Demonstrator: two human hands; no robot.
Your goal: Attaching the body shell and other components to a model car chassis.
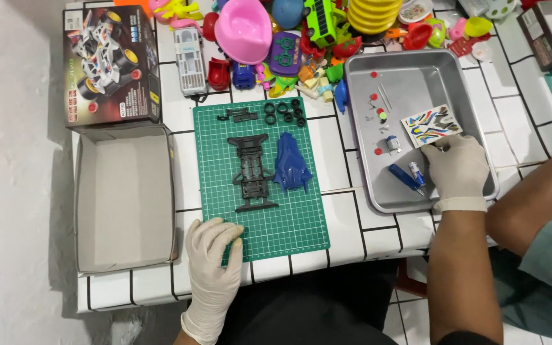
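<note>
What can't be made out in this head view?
- Whether the right hand grips anything: its fingertips hide the spot in the tray.
- Small tray parts: too small to identify.
- Toy pile: cut off by the top edge.
- Mat corner: under the left hand.

The cutting mat (260,217) was green with a pale grid. On it lay a black chassis (251,171) and a blue car body (291,163). The tray (416,76) was grey metal, the sticker sheet (431,125) many-coloured, both gloves white.
</note>
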